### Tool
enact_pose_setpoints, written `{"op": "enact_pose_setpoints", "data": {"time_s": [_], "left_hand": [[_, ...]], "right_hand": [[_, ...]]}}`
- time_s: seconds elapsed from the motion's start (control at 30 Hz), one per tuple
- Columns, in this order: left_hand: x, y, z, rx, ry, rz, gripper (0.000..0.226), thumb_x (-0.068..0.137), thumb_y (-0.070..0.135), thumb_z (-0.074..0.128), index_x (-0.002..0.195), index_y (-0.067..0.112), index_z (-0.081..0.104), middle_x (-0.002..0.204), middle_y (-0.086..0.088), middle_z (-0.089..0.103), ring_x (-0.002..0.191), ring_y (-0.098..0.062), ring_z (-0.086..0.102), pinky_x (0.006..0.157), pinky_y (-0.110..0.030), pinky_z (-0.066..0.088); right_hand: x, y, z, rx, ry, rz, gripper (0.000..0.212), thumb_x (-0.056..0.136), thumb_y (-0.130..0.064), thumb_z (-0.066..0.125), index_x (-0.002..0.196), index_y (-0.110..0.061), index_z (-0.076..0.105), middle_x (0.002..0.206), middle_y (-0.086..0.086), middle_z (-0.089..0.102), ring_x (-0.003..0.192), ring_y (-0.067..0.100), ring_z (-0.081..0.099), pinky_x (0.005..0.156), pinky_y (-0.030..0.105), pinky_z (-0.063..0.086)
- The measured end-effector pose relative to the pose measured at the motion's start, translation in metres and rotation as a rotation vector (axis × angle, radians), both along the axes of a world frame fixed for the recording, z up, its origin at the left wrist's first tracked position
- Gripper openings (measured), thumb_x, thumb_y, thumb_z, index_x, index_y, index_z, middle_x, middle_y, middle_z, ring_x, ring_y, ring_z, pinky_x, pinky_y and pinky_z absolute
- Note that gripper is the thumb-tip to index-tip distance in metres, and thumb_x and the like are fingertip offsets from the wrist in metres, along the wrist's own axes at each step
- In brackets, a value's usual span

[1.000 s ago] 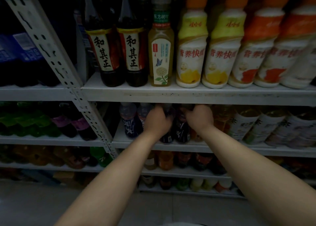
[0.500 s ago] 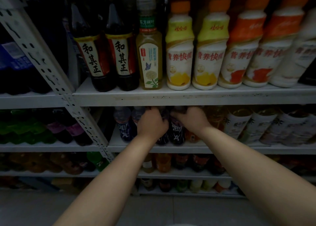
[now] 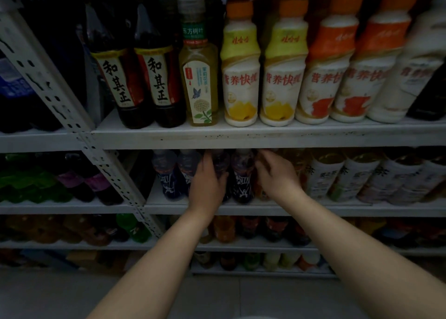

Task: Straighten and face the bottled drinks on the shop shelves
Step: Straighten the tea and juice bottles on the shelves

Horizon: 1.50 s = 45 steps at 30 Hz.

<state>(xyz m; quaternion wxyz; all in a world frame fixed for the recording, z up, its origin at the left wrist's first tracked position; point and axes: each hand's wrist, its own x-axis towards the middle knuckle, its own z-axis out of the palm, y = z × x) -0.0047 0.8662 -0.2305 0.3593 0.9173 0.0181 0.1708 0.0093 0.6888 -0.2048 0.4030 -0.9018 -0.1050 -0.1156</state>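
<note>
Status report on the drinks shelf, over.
Left hand grips a dark bottle on the second shelf. Right hand beside the neighbouring dark bottle, grip unclear. Upper shelf edge hides the caps.

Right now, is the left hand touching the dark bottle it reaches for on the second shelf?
Touching. The head view shows the left hand wrapped round the dark bottle, with the thumb lying across its front.

Left hand [image 3: 207, 182], right hand [image 3: 276, 176] outstretched.
</note>
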Motion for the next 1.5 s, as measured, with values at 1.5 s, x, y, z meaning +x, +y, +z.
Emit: {"op": "enact_pose_setpoints", "data": {"time_s": [1.5], "left_hand": [[0.031,-0.118,0.021,-0.092,0.054,0.066,0.037,0.083,0.041,0.065,0.103,0.01,0.066,0.099,-0.011,0.069,0.093,-0.029,0.064,0.069,-0.028,0.046]], "right_hand": [[0.033,-0.096,0.007,0.189,0.241,-0.169,0.031,0.083,-0.02,0.066,0.112,-0.009,0.065,0.105,0.008,0.064,0.099,0.023,0.056,0.082,0.028,0.041]]}}
